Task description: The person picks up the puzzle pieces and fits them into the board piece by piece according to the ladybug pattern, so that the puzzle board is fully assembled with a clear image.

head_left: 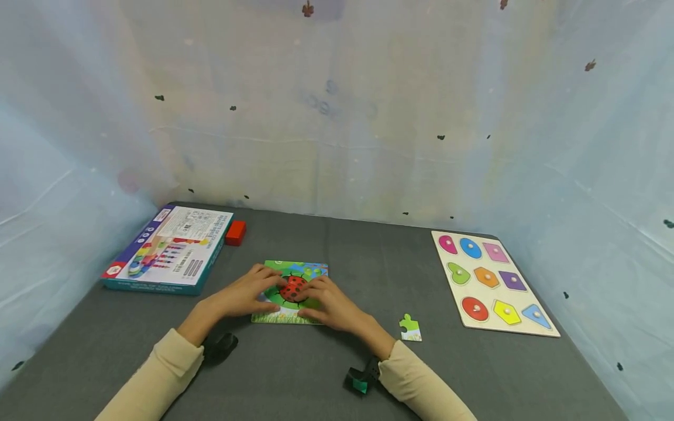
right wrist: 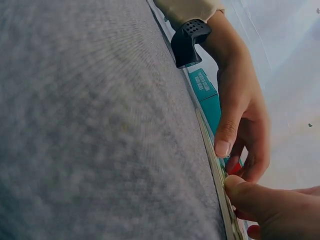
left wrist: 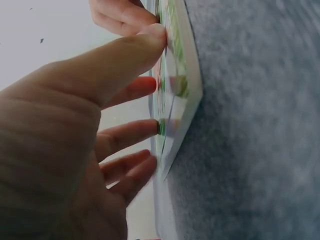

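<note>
A square jigsaw puzzle (head_left: 316, 269) with a red ladybug on green lies flat on the table. My left hand (head_left: 244, 295) rests its fingertips on the puzzle's left part, the thumb low near the front edge. From the other side my right hand (head_left: 329, 304) touches the ladybug with bent fingers, its thumb also low. Both thumbs press on the puzzle (left wrist: 180, 80) close to its edge in the left wrist view. The right wrist view shows the left hand (right wrist: 242, 110) facing the right hand (right wrist: 280, 210). Fingers cover part of the picture.
A loose green-and-white puzzle piece (head_left: 411, 330) lies right of the right hand. Farther right is a board of coloured shapes (head_left: 460, 292). At the back left lie a toy box (head_left: 176, 245) and a red block (head_left: 236, 233). Pale sheeting (head_left: 337, 164) surrounds the grey table (head_left: 295, 374).
</note>
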Demonstrator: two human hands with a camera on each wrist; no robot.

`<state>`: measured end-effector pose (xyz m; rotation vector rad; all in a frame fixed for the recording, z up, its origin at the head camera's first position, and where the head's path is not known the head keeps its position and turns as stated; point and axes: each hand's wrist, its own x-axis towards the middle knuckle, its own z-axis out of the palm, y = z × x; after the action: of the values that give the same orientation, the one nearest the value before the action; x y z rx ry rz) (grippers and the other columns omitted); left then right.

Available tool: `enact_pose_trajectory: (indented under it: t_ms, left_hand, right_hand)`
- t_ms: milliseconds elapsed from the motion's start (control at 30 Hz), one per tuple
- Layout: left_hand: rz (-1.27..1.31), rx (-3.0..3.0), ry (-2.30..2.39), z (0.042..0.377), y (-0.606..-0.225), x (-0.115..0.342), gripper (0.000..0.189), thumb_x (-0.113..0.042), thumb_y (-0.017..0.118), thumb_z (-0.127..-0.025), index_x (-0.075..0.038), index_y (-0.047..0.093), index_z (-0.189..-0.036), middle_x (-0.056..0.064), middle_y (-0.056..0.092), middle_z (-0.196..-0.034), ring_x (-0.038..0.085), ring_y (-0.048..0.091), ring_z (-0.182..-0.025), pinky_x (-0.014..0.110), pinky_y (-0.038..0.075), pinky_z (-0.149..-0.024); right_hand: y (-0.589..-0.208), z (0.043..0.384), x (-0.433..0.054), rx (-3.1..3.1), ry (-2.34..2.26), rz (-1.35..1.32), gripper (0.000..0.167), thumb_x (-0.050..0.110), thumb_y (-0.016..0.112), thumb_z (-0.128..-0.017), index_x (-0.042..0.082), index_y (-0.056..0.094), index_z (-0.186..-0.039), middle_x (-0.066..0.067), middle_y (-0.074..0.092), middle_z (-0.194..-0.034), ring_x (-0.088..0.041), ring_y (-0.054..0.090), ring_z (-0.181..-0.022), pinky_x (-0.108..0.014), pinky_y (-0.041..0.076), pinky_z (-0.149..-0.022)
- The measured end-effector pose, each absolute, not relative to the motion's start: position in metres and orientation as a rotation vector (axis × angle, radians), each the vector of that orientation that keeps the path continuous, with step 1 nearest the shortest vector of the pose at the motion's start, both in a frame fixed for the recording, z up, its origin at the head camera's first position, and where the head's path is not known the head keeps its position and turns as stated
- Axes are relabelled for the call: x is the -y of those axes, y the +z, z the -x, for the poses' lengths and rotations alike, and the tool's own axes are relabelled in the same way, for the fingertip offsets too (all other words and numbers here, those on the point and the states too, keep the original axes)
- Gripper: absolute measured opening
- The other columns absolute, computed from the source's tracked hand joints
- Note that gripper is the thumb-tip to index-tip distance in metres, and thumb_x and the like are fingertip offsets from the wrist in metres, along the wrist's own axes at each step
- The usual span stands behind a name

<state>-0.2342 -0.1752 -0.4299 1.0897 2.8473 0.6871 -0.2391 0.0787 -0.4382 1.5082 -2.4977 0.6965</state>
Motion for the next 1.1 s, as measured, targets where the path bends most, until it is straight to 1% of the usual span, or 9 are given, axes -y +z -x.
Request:
enact_pose_trajectory:
  t_ms: [233, 400, 467, 533, 667, 733, 833, 967, 1100]
  left_hand:
    - [-1.187, -2.797, 0.778, 0.236, -0.431, 0.171, 0.035, -0.03, 0.07, -0.084, -0.015, 0.06, -0.114, 0.024, 0.043, -0.132, 0.044, 0.031, -0.127, 0.06, 0.032, -0.096]
    - [-1.215, -2.638, 0.91, 0.235, -0.433, 0.17, 0.02, -0.021, 0.067, -0.087, -0.021, 0.061, -0.106, 0.02, 0.033, -0.142, 0.039, 0.037, -0.127, 0.05, 0.043, -0.09]
    - [-1.246, -2.561, 0.943, 0.235, -0.433, 0.17, 0.019, -0.017, 0.066, -0.088, -0.025, 0.062, -0.104, 0.017, 0.031, -0.145, 0.038, 0.034, -0.13, 0.048, 0.044, -0.091]
    - [-1.254, -2.511, 0.952, 0.235, -0.433, 0.169, 0.022, -0.016, 0.063, -0.089, -0.028, 0.064, -0.107, 0.014, 0.031, -0.147, 0.04, 0.026, -0.134, 0.052, 0.04, -0.095]
    - [-1.226, -2.48, 0.953, 0.234, -0.433, 0.17, 0.027, -0.017, 0.062, -0.09, -0.032, 0.067, -0.112, 0.014, 0.033, -0.148, 0.044, 0.01, -0.138, 0.062, 0.024, -0.102]
    - [-1.224, -2.479, 0.952, 0.234, -0.433, 0.17, 0.027, -0.017, 0.062, -0.09, -0.031, 0.068, -0.112, 0.013, 0.033, -0.148, 0.044, 0.009, -0.139, 0.063, 0.02, -0.103]
    - [-1.223, -2.475, 0.964, 0.234, -0.433, 0.17, 0.027, -0.016, 0.062, -0.09, -0.031, 0.069, -0.112, 0.012, 0.033, -0.148, 0.042, 0.01, -0.139, 0.058, 0.028, -0.102]
    - [-1.19, -2.446, 1.004, 0.235, -0.433, 0.169, 0.023, -0.018, 0.061, -0.091, -0.027, 0.07, -0.11, 0.012, 0.03, -0.149, 0.043, 0.01, -0.139, 0.041, 0.045, -0.093]
    - [-1.134, -2.425, 1.029, 0.235, -0.433, 0.168, 0.019, -0.024, 0.062, -0.09, -0.024, 0.071, -0.107, 0.014, 0.03, -0.148, 0.044, 0.01, -0.138, 0.034, 0.05, -0.086]
  right_hand:
    - [-0.441, 0.24, -0.08, 2.492, 0.758, -1.496, 0.028, 0.026, 0.07, -0.084, 0.013, 0.067, -0.108, -0.005, 0.057, -0.113, -0.016, 0.047, -0.104, -0.031, 0.04, -0.09]
    - [-0.442, 0.241, -0.08, 2.506, 0.814, -1.504, 0.027, 0.025, 0.069, -0.085, 0.013, 0.066, -0.109, -0.005, 0.056, -0.114, -0.017, 0.046, -0.107, -0.032, 0.039, -0.092]
    - [-0.442, 0.241, -0.08, 2.516, 0.832, -1.501, 0.027, 0.026, 0.069, -0.085, 0.013, 0.066, -0.109, -0.004, 0.056, -0.115, -0.017, 0.046, -0.107, -0.032, 0.039, -0.092]
    - [-0.442, 0.241, -0.08, 2.525, 0.842, -1.494, 0.028, 0.026, 0.069, -0.085, 0.014, 0.066, -0.109, -0.004, 0.055, -0.116, -0.017, 0.047, -0.108, -0.033, 0.038, -0.093]
    - [-0.441, 0.241, -0.08, 2.537, 0.822, -1.496, 0.028, 0.026, 0.069, -0.085, 0.014, 0.065, -0.109, -0.003, 0.055, -0.116, -0.017, 0.047, -0.108, -0.032, 0.039, -0.093]
    - [-0.44, 0.241, -0.08, 2.535, 0.773, -1.515, 0.028, 0.027, 0.068, -0.086, 0.014, 0.065, -0.11, -0.003, 0.055, -0.115, -0.016, 0.047, -0.107, -0.03, 0.039, -0.092]
    - [-0.434, 0.241, -0.082, 2.539, 0.713, -1.566, 0.029, 0.027, 0.067, -0.087, 0.013, 0.064, -0.112, -0.003, 0.055, -0.115, -0.015, 0.048, -0.106, -0.029, 0.039, -0.092]
    - [-0.426, 0.242, -0.09, 2.552, 0.71, -1.627, 0.032, 0.027, 0.065, -0.089, 0.011, 0.062, -0.117, -0.005, 0.054, -0.119, -0.017, 0.047, -0.11, -0.03, 0.039, -0.093]
    - [-0.421, 0.243, -0.11, 2.566, 0.755, -1.583, 0.037, 0.026, 0.064, -0.089, 0.008, 0.058, -0.121, -0.006, 0.053, -0.123, -0.018, 0.047, -0.115, -0.035, 0.04, -0.095]
